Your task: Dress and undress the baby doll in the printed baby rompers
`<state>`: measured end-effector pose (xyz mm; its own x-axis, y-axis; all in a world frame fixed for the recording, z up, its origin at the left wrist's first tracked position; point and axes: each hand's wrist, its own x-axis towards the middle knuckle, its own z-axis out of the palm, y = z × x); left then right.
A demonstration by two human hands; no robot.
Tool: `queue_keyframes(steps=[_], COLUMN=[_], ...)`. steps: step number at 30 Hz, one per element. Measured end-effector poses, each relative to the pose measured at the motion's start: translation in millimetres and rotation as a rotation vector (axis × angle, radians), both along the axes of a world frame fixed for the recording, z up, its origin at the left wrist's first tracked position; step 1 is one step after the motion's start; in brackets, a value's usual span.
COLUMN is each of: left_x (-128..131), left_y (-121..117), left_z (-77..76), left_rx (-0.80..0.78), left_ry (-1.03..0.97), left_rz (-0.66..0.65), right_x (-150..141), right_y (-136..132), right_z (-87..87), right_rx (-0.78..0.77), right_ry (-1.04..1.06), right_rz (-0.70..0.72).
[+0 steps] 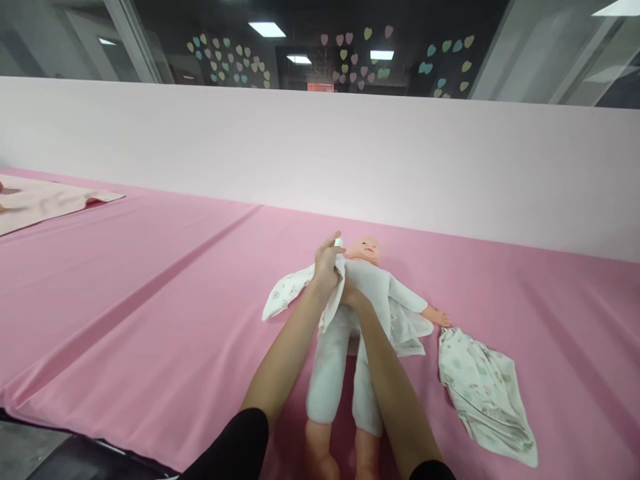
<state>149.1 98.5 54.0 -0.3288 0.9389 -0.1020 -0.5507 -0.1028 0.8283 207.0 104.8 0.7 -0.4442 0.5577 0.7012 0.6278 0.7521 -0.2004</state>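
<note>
A baby doll (369,280) lies on its back in a white top and white leggings, head away from me. Its arm on the right is stretched out through a white sleeve, with the small hand bare. Over the doll's left-hand side, my left hand (327,262) grips an open edge of a white printed baby shirt (289,292), one finger pointing up. Part of that shirt spreads out on both sides of the doll. My right hand (351,294) reaches against the doll's chest under the lifted cloth; its fingers are hidden there.
Beneath everything runs a pink padded mat (165,280) with creases. A folded printed cloth (485,393) lies right of the doll. At far left is a pale pink cloth (55,200). Behind stands a low white wall (300,153) under a window with heart stickers.
</note>
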Motion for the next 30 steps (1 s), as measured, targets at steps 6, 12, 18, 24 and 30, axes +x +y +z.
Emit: queue_keyframes(steps=[6, 12, 18, 24, 30], left_x=[-20.2, -16.3, -2.2, 4.0, 16.9], left_y=[0.9, 10.8, 16.7, 22.4, 10.8], left_z=[5.7, -11.9, -33.4, -32.1, -14.8], left_rx=[-0.016, -0.054, -0.139, -0.105, 0.014], left_ry=[-0.023, 0.083, 0.124, 0.092, 0.147], left_rz=[0.104, 0.038, -0.086, -0.261, -0.486], right_x=[54.1, 105.6, 106.2, 97.0, 76.7], right_y=[9.1, 28.0, 32.8, 32.2, 30.2], right_z=[17.9, 4.6, -10.7, -2.9, 2.3], right_rx=[-0.595, -0.742, -0.823, -0.809, -0.728], right_ry=[0.116, 0.435, 0.142, 0.086, 0.038], right_rz=[0.277, -0.584, -0.653, -0.598, -0.581])
